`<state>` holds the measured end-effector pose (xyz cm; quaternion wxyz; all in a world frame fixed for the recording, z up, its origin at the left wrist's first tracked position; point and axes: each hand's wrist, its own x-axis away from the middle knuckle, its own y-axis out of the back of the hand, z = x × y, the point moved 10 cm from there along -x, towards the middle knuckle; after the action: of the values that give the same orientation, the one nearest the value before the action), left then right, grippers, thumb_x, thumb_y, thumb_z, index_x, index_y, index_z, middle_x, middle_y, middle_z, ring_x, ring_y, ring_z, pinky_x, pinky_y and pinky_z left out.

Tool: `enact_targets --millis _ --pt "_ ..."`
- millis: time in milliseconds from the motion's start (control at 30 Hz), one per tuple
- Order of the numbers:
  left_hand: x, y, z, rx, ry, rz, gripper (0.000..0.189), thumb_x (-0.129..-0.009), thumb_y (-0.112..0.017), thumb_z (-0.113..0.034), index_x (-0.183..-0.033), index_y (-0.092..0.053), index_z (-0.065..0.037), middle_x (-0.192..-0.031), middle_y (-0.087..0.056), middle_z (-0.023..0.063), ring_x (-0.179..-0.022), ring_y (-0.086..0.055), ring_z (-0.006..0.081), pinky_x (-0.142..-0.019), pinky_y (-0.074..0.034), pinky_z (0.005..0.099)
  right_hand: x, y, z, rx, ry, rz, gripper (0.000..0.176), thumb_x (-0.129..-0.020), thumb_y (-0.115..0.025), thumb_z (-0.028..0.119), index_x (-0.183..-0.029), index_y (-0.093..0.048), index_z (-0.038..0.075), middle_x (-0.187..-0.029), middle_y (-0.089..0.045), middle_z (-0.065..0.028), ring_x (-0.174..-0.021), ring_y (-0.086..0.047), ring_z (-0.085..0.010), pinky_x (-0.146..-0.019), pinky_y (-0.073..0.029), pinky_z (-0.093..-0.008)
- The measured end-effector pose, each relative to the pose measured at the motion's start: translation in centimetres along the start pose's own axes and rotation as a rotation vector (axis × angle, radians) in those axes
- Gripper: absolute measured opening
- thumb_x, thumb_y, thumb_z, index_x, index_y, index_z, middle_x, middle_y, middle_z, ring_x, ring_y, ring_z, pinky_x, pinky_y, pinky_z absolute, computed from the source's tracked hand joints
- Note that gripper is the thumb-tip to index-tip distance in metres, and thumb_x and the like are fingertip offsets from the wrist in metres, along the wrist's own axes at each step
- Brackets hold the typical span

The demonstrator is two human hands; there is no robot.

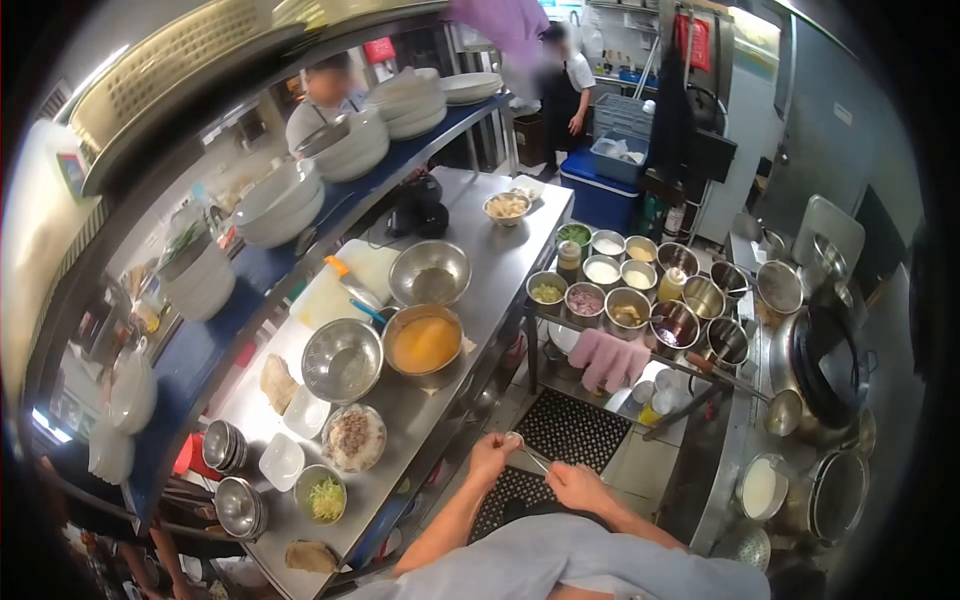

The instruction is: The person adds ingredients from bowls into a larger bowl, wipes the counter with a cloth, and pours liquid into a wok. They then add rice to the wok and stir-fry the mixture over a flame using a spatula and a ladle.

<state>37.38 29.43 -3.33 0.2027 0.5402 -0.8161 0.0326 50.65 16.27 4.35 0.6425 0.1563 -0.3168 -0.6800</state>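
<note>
In front of my body, above the floor mat, both hands are on one thin metal utensil. My left hand is closed at its far end, where a small pale tip shows between the fingers; its exact kind is hard to make out. My right hand is wrapped round the other end. On the steel counter to the left stand a bowl of orange liquid, a perforated metal bowl, a bowl of white food with brown crumbs and a bowl of shredded greens.
Several metal tins of ingredients stand on a rack ahead to the right, with a pink cloth hanging from it. A ladle lies by the wok station at right. Stacked white bowls line the shelf. Two people work farther back.
</note>
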Motion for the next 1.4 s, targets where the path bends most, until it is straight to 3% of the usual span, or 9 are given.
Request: enact_targets --millis 267,367,500,733,867,1067,1167,1233,1400 --pt "-6.1 -7.8 -5.3 -0.582 -0.298 -0.278 0.037 -0.088 -0.056 -0.034 -0.079 -0.066 0.0 -0.066 -0.063 0.0173 -0.069 -0.063 0.0316 -0.067 -0.047 0.0405 1.9 6.8 -6.7 -0.072 -0.081 -0.141 0.027 -0.09 -0.048 0.029 -0.086 -0.055 0.003 -0.074 -0.062 -0.0255 -0.074 -0.059 -0.0469 -0.07 -0.046 -0.0545" --pt "-8.2 -13.4 -6.8 -0.773 -0.455 0.07 0.034 -0.083 -0.062 -0.037 -0.101 -0.068 -0.009 -0.121 -0.054 0.0273 -0.101 -0.059 0.0393 -0.086 -0.048 0.0413 3.6 11.1 -12.5 -0.185 -0.283 -0.379 0.023 -0.088 -0.052 0.027 -0.088 -0.059 0.005 -0.076 -0.062 -0.0226 -0.077 -0.061 -0.042 -0.067 -0.046 -0.0496" --pt "-7.7 -18.8 -6.4 -1.165 -0.291 0.51 0.056 -0.083 -0.065 -0.038 -0.131 -0.051 -0.013 -0.132 -0.046 0.0248 -0.123 -0.047 0.0356 -0.1 -0.04 0.0406 4.0 15.7 -21.2 -0.141 -0.352 -0.531 0.025 -0.09 -0.051 0.025 -0.088 -0.06 0.001 -0.073 -0.061 -0.0208 -0.071 -0.062 -0.0361 -0.065 -0.046 -0.0438" --pt "-16.4 -12.9 -33.4 -0.081 -0.463 0.224 0.047 -0.09 -0.061 -0.027 -0.13 -0.051 -0.006 -0.117 -0.06 0.0095 -0.103 -0.058 0.0161 -0.082 -0.05 0.0312 0.2 28.8 -15.9 -0.263 -0.19 -0.735 0.021 -0.092 -0.051 0.019 -0.089 -0.062 0.002 -0.069 -0.061 -0.0155 -0.063 -0.061 -0.0225 -0.059 -0.046 -0.0364" --pt "-26.6 -6.5 -49.7 0.623 -0.69 0.313 0.043 -0.093 -0.057 -0.03 -0.128 -0.048 -0.007 -0.124 -0.052 0.0056 -0.106 -0.058 0.0253 -0.081 -0.051 0.0382 -6.2 37.7 -9.5 -0.226 0.069 -0.835 0.018 -0.093 -0.052 0.016 -0.096 -0.061 0.001 -0.069 -0.061 -0.0115 -0.066 -0.062 -0.0176 -0.059 -0.046 -0.0325" --pt "-39.4 -0.9 -68.5 0.784 -0.807 0.203 0.035 -0.092 -0.056 -0.028 -0.122 -0.05 -0.009 -0.119 -0.054 0.0068 -0.104 -0.057 0.0263 -0.081 -0.051 0.0437 -15.8 51.2 8.5 0.054 0.246 -0.968 0.019 -0.093 -0.052 0.019 -0.097 -0.061 0.002 -0.075 -0.063 -0.0172 -0.067 -0.064 -0.0282 -0.061 -0.046 -0.0338" --pt "-43.0 -1.7 -76.3 0.667 -0.878 0.321 0.033 -0.093 -0.053 -0.026 -0.121 -0.05 -0.009 -0.112 -0.058 0.0081 -0.105 -0.057 0.0256 -0.083 -0.051 0.0431 -22.3 56.2 14.5 0.187 0.324 -1.009 0.022 -0.093 -0.051 0.021 -0.096 -0.062 0.002 -0.08 -0.064 -0.0144 -0.069 -0.061 -0.0211 -0.065 -0.046 -0.0327" --pt "-44.8 -4.3 -79.2 0.68 -0.845 0.5 0.032 -0.094 -0.051 -0.025 -0.121 -0.051 -0.008 -0.108 -0.059 0.0087 -0.103 -0.058 0.0244 -0.085 -0.051 0.0419 -26.4 59.0 19.3 0.278 0.445 -1.042 0.027 -0.091 -0.05 0.025 -0.087 -0.058 0.0 -0.077 -0.06 -0.0231 -0.079 -0.059 -0.0429 -0.065 -0.045 -0.045" --pt "-42.3 -9.3 -82.1 0.764 -0.825 0.791 0.031 -0.092 -0.052 -0.019 -0.12 -0.052 -0.005 -0.107 -0.059 0.0097 -0.098 -0.059 0.0225 -0.083 -0.052 0.038 -41.6 63.1 26.2 0.311 0.611 -1.067 0.028 -0.087 -0.046 0.022 -0.087 -0.064 0.001 -0.087 -0.064 -0.026 -0.085 -0.062 -0.042 -0.076 -0.048 -0.0497"
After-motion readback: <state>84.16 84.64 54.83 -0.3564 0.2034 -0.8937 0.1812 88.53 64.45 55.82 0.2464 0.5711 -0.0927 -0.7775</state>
